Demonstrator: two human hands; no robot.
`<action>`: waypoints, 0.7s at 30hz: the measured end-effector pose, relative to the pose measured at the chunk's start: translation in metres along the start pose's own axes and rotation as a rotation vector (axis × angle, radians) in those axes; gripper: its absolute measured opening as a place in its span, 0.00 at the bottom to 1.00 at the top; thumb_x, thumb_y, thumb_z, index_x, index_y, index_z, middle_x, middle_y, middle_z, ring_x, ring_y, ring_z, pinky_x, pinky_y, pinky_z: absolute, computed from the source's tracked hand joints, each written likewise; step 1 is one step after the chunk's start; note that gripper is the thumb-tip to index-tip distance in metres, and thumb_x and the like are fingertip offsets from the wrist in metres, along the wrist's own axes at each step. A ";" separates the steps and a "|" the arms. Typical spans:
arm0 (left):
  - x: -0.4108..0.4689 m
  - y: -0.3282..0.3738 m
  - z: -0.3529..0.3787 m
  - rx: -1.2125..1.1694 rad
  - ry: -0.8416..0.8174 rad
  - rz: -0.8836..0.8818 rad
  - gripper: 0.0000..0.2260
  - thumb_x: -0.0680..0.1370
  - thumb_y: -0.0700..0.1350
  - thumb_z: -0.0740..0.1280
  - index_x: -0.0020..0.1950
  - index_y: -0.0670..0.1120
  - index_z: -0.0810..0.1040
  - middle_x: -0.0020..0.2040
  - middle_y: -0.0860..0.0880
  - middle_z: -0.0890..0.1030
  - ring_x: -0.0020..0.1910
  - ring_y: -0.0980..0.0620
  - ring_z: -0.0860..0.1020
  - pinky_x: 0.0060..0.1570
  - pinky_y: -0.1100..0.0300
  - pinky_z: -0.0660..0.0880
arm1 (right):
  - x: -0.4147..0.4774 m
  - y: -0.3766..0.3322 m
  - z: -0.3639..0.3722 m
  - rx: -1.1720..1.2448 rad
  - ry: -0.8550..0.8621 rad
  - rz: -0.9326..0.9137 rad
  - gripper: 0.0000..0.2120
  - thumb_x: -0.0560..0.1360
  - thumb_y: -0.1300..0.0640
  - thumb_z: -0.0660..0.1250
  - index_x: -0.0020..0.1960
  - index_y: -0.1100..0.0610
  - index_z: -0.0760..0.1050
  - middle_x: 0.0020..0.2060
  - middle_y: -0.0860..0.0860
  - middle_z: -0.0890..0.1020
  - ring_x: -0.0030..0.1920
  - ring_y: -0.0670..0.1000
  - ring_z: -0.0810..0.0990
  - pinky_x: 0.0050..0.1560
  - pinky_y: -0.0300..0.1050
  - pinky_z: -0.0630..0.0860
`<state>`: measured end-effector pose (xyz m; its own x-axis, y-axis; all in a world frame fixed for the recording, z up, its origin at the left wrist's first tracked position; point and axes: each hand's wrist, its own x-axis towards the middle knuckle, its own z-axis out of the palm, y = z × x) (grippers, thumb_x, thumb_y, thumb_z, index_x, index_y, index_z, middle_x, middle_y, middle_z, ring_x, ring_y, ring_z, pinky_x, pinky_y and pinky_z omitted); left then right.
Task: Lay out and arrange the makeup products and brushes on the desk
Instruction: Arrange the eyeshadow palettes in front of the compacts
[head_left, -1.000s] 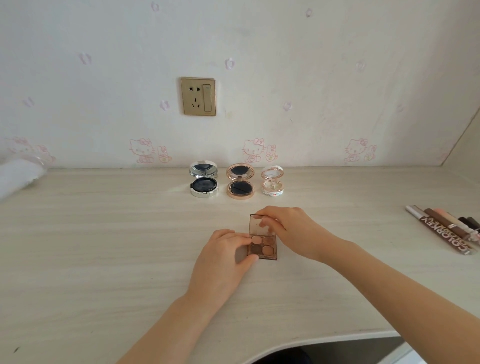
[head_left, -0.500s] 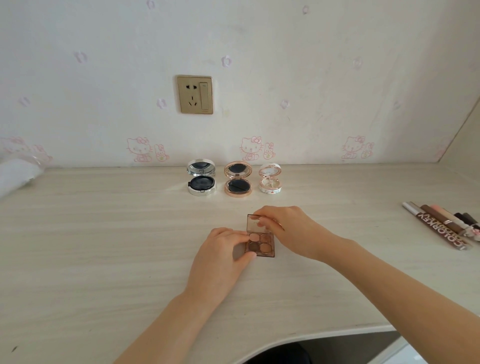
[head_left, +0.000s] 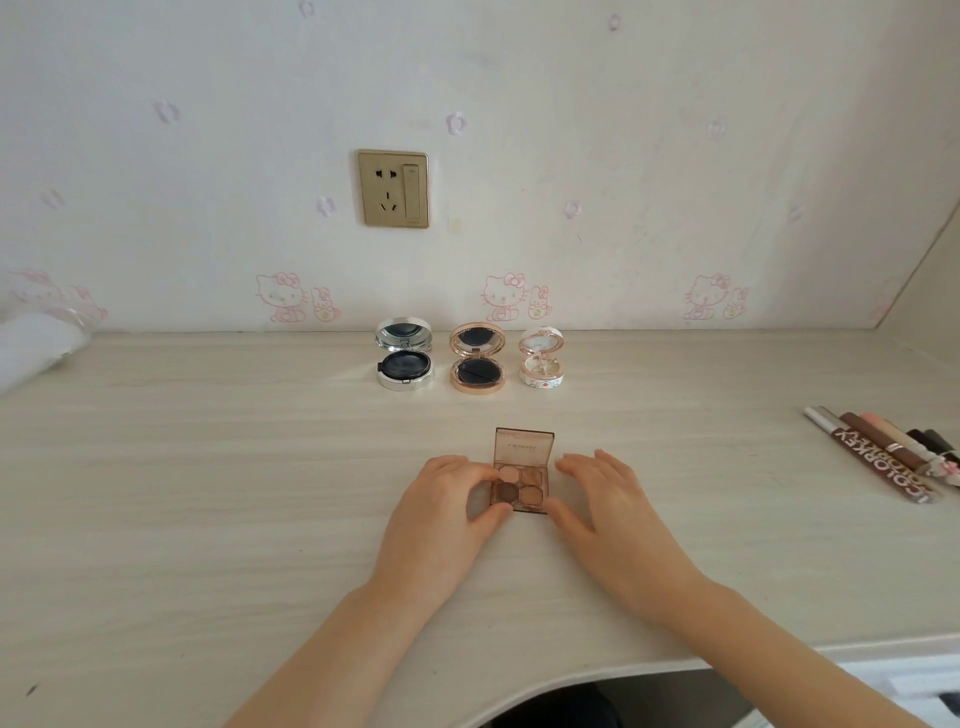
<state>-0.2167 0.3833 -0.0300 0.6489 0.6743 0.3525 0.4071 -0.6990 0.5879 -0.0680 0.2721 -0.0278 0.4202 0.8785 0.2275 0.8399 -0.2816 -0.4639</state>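
In the middle of the desk (head_left: 208, 493) sits a small square eyeshadow palette (head_left: 522, 491). It is open, with its lid standing up on the far side and four brown colours inside. The left hand (head_left: 436, 514) pinches its left edge. The right hand (head_left: 608, 509) rests beside it, fingers straight. Three open round compacts (head_left: 477, 373) line up by the wall.

Three open compacts (head_left: 477, 358) line the back of the desk (head_left: 208, 467), a bare strip between them and the open palette (head_left: 522, 480). The left hand (head_left: 441, 514) and right hand (head_left: 608, 514) block the palette's sides. Pens (head_left: 883, 452) crowd the right edge; a white bundle (head_left: 36, 348) lies far left.
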 end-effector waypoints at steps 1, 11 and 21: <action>0.000 0.001 0.000 -0.002 -0.003 -0.004 0.15 0.72 0.48 0.73 0.59 0.53 0.80 0.56 0.55 0.78 0.64 0.58 0.70 0.55 0.76 0.57 | -0.001 0.000 0.002 -0.029 -0.002 -0.012 0.23 0.79 0.47 0.59 0.72 0.53 0.64 0.71 0.46 0.65 0.75 0.49 0.51 0.70 0.34 0.48; 0.002 0.000 -0.002 -0.009 -0.033 -0.039 0.15 0.74 0.48 0.71 0.61 0.58 0.79 0.64 0.51 0.76 0.68 0.58 0.68 0.56 0.75 0.57 | 0.007 -0.005 0.016 -0.040 0.048 -0.105 0.20 0.79 0.52 0.62 0.70 0.55 0.67 0.67 0.47 0.69 0.72 0.51 0.56 0.69 0.31 0.44; 0.021 -0.023 -0.022 -0.003 0.036 -0.073 0.14 0.74 0.46 0.72 0.59 0.57 0.81 0.59 0.49 0.80 0.63 0.53 0.73 0.54 0.71 0.61 | 0.044 -0.029 0.025 -0.031 0.041 -0.196 0.14 0.78 0.57 0.63 0.62 0.58 0.75 0.60 0.50 0.77 0.63 0.49 0.68 0.70 0.37 0.53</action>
<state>-0.2267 0.4182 -0.0202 0.5938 0.7318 0.3345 0.4503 -0.6468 0.6155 -0.0825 0.3284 -0.0258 0.2611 0.9012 0.3459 0.9168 -0.1193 -0.3812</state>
